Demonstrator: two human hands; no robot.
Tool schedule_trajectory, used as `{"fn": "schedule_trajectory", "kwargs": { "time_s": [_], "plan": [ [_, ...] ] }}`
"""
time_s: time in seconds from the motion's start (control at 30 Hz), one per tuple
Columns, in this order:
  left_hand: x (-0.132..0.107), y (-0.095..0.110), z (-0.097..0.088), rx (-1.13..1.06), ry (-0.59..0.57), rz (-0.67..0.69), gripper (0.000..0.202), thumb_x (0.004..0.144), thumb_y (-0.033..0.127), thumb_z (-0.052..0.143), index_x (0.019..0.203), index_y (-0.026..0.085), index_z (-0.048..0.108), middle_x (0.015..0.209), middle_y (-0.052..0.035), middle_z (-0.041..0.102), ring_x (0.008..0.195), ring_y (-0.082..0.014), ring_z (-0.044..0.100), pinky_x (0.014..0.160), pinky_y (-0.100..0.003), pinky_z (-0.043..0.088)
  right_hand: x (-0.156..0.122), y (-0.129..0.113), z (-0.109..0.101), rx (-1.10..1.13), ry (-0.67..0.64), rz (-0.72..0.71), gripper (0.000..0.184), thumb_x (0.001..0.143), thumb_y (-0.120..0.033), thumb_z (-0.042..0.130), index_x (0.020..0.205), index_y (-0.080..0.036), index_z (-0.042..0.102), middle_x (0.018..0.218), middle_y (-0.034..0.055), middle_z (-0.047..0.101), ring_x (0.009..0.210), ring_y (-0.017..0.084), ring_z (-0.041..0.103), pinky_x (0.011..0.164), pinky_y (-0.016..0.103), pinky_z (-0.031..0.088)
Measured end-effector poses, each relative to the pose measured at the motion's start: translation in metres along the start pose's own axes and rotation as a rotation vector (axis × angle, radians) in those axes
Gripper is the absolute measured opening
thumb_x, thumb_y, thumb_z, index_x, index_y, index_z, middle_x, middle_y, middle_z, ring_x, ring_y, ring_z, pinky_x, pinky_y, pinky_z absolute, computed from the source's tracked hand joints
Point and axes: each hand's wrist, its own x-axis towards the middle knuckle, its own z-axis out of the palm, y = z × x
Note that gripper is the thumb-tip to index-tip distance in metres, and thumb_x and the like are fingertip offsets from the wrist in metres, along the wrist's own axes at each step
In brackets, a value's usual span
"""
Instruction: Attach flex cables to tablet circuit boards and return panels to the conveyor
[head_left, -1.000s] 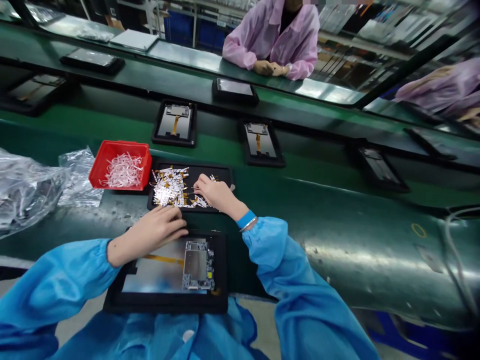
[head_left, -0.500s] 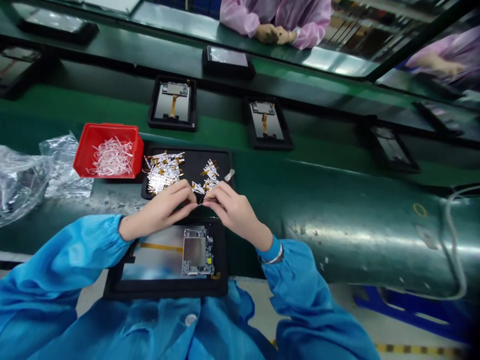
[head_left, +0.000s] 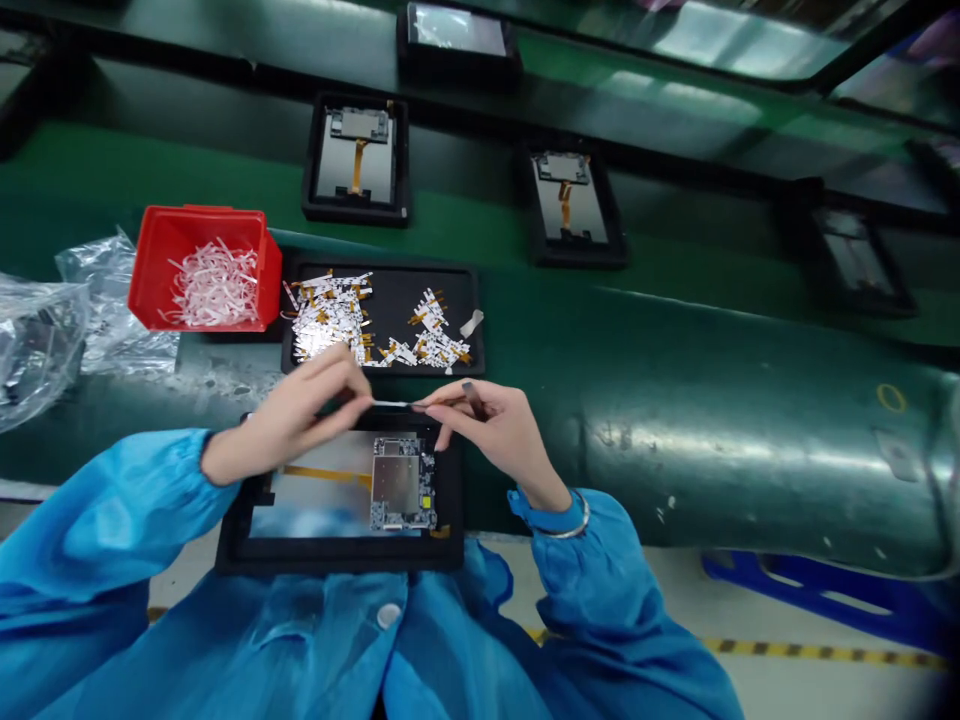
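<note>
My left hand [head_left: 319,405] is closed, pinching one end of a thin white strip [head_left: 390,403]. My right hand [head_left: 495,425] is closed on a slim dark metal tool that looks like tweezers [head_left: 472,398], its tip at the strip's other end. Both hands are just above the far edge of a black tray [head_left: 337,558]. In that tray lies a screen panel [head_left: 315,515] with a circuit board [head_left: 397,485] and an orange ribbon cable. Beyond my hands, a shallow black tray [head_left: 390,290] holds piles of small white-and-orange flex strips [head_left: 330,315].
A red bin [head_left: 270,270] of curled white paper strips stands at the left, beside clear plastic bags [head_left: 37,340]. Further back, black trays with panels [head_left: 356,160] sit on a green surface. A blue stool [head_left: 817,595] is at the lower right.
My hands have moved apart, and the white strip now shows stretched between them. The metal tool has come into sight in my right hand. The view has tilted down, losing the co-worker's hands opposite.
</note>
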Motion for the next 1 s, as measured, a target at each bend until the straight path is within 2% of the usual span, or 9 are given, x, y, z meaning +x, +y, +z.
{"fn": "schedule_trajectory", "kwargs": {
  "time_s": [0.1,0.23,0.33,0.47,0.57,0.63,0.77,0.87,1.0],
  "plan": [
    [-0.013,-0.024,-0.029,0.28,0.203,-0.11,0.012,0.097,0.02,0.055,0.086,0.019,0.052,0.082,0.0006,0.05,0.077,-0.0136,0.049,0.068,-0.027,0.041,-0.006,0.007,0.0,-0.24,0.09,-0.157,0.005,0.086,-0.021,0.072,0.081,-0.021,0.074,0.085,0.0035,0.072,0.071,0.014,0.067,0.06,0.026,0.049],
    [-0.023,-0.039,-0.051,0.313,0.391,-0.178,0.017,0.096,0.027,0.057,0.082,0.02,0.051,0.078,0.0003,0.05,0.077,-0.0156,0.048,0.068,-0.032,0.039,-0.007,0.015,0.008,-0.308,0.087,-0.211,0.003,0.088,-0.02,0.069,0.086,-0.02,0.07,0.088,0.003,0.065,0.069,0.011,0.058,0.063,0.026,0.049],
    [-0.023,-0.03,-0.044,0.157,0.333,-0.122,0.016,0.095,0.032,0.059,0.083,0.022,0.055,0.079,-0.0011,0.056,0.074,-0.0156,0.054,0.065,-0.033,0.043,-0.002,0.015,0.015,-0.242,0.076,-0.159,0.011,0.087,-0.025,0.071,0.094,-0.02,0.066,0.098,0.0034,0.065,0.067,0.009,0.06,0.064,0.027,0.049],
    [-0.018,-0.01,-0.022,-0.295,0.242,-0.134,0.01,0.098,0.024,0.056,0.088,0.02,0.058,0.088,-0.0016,0.059,0.085,-0.0152,0.062,0.073,-0.032,0.048,0.003,0.006,0.02,-0.15,0.039,-0.019,0.032,0.085,-0.029,0.074,0.114,-0.022,0.063,0.092,0.0019,0.069,0.072,0.013,0.065,0.057,0.026,0.046],
    [-0.014,0.0,-0.01,-0.539,0.204,-0.144,0.013,0.099,0.025,0.054,0.088,0.018,0.057,0.09,-0.0025,0.059,0.087,-0.0154,0.066,0.077,-0.03,0.052,0.006,0.002,0.022,0.062,-0.04,0.037,0.042,0.081,-0.028,0.077,0.119,-0.024,0.061,0.117,0.005,0.07,0.078,0.013,0.07,0.065,0.027,0.053],
    [-0.012,0.004,-0.006,-0.599,0.172,-0.147,0.015,0.1,0.025,0.053,0.087,0.018,0.057,0.09,-0.0033,0.059,0.088,-0.016,0.067,0.08,-0.029,0.054,0.009,0.001,0.023,0.218,-0.113,0.086,0.044,0.079,-0.027,0.079,0.12,-0.024,0.062,0.123,0.0058,0.069,0.078,0.013,0.072,0.072,0.029,0.056],
    [-0.01,0.005,-0.002,-0.636,0.118,-0.134,0.015,0.099,0.024,0.054,0.087,0.017,0.057,0.088,-0.0035,0.058,0.09,-0.0161,0.069,0.08,-0.027,0.054,0.013,0.001,0.026,0.393,-0.191,0.206,0.036,0.08,-0.028,0.077,0.113,-0.021,0.066,0.104,0.0035,0.074,0.071,0.012,0.072,0.072,0.029,0.058],
    [-0.01,0.004,0.001,-0.672,0.095,-0.135,0.013,0.099,0.022,0.055,0.088,0.017,0.057,0.088,-0.004,0.058,0.089,-0.0161,0.069,0.079,-0.027,0.055,0.014,0.002,0.028,0.429,-0.19,0.246,0.03,0.077,-0.025,0.08,0.104,-0.019,0.07,0.091,0.0006,0.075,0.063,0.01,0.07,0.067,0.025,0.056],
    [-0.01,0.007,0.003,-0.707,0.072,-0.145,0.012,0.099,0.022,0.055,0.089,0.017,0.058,0.089,-0.0044,0.059,0.09,-0.017,0.068,0.081,-0.03,0.055,0.014,0.005,0.03,0.404,-0.212,0.283,0.033,0.073,-0.022,0.081,0.104,-0.02,0.07,0.085,-0.0031,0.071,0.054,0.005,0.063,0.058,0.02,0.05]
  ]
}}
